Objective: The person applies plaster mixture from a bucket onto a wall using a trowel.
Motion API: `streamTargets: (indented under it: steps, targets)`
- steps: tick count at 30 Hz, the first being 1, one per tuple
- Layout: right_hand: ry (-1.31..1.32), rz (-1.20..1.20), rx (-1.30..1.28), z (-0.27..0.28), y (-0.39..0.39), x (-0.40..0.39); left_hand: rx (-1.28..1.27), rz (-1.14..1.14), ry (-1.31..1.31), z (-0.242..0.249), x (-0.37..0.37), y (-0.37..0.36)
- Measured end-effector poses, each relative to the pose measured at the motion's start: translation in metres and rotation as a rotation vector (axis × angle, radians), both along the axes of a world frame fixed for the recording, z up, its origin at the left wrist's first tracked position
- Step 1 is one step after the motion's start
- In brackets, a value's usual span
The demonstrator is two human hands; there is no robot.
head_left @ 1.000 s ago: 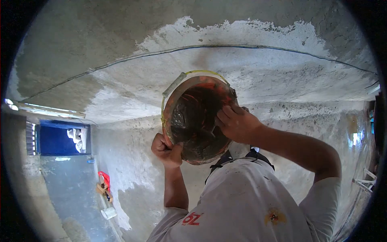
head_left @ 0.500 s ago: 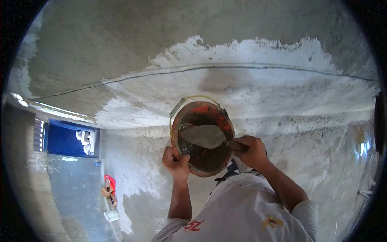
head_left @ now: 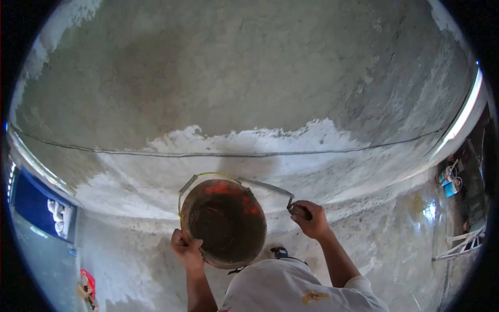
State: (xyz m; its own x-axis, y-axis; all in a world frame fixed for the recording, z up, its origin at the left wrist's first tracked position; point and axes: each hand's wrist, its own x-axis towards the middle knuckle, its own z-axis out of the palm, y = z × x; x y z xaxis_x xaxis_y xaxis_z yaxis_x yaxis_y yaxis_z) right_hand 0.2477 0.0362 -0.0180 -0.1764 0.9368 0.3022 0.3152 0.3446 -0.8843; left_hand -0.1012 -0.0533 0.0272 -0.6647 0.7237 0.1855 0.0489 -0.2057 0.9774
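Observation:
My left hand (head_left: 188, 250) grips the left rim of a round bucket (head_left: 224, 221), its thumb over the edge. The bucket's inside is dark and grimy with reddish-orange patches, and its wire handle stands up at the far side. To the right, my right hand (head_left: 310, 220) is wrapped round the grip of a trowel (head_left: 267, 186). Seen nearly edge-on, the trowel's blade reaches left to the bucket's upper right rim. Ahead is a wall (head_left: 249, 78) with a darker grey coat above a ragged whitish strip.
A thin dark cord (head_left: 234, 154) runs across the wall. At the left are a blue opening (head_left: 39, 203) and a red item (head_left: 88, 283) low down. Paint-can-like containers (head_left: 450, 179) and a white frame (head_left: 462, 244) stand at the right.
The trowel has come out of the bucket's mouth to its right side, its blade turned edge-on. The view has tilted up and swung right, showing more wall.

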Motion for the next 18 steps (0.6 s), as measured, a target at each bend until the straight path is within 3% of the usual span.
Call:
streamTargets:
  steps: [6,12,18]
  targets:
    - [-0.229,-0.162,0.084,-0.011,0.054,0.028,0.060,0.069,0.072,-0.016,0.012,0.012]
    - [-0.329,0.002,0.354,-0.020,0.115,0.032,-0.023,0.216,0.047,0.002,0.035,-0.001]
    - [-0.397,0.060,0.355,-0.005,0.151,0.026,-0.054,0.349,0.104,-0.010,0.036,-0.018]
